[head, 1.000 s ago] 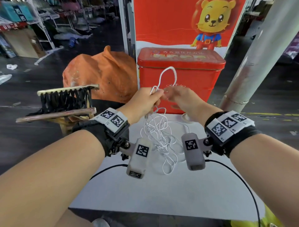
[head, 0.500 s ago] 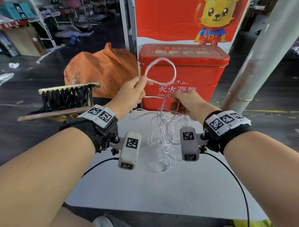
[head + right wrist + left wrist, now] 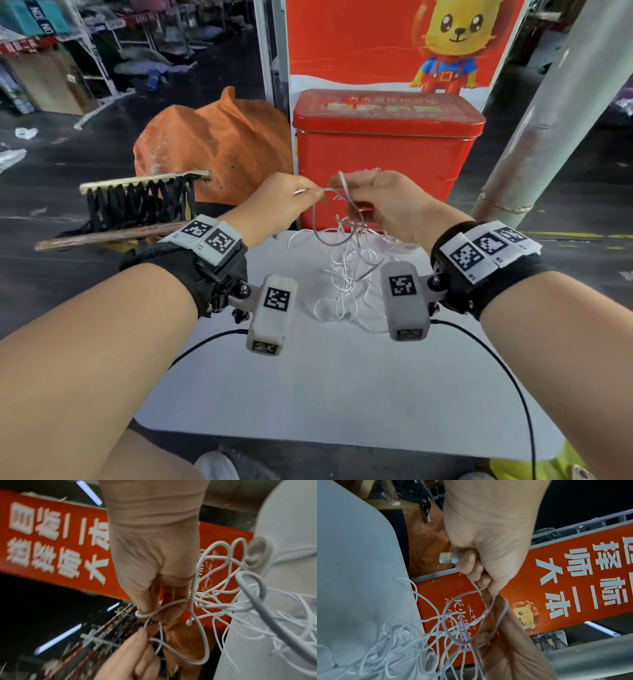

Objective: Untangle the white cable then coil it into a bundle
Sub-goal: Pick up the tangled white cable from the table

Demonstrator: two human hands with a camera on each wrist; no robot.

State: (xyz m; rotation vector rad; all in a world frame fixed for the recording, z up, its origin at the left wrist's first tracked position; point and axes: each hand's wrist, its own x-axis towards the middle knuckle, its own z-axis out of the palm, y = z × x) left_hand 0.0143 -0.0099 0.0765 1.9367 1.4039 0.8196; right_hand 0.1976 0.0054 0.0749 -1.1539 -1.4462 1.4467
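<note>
Lowered from the raised loop, both hands, left hand [image 3: 284, 202] and right hand [image 3: 383, 202], pinch the cable [image 3: 346, 270] before the red tin [image 3: 387, 150], its tangle on the counter [image 3: 342, 394]; tugging could tighten knots.

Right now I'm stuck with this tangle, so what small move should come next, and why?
Probably draw the left hand slowly leftward. It grips the USB plug end of the white cable, while the right hand pinches strands just above the knot, most of which lies tangled on the white table. Feeding the free end out should loosen loops.
</note>
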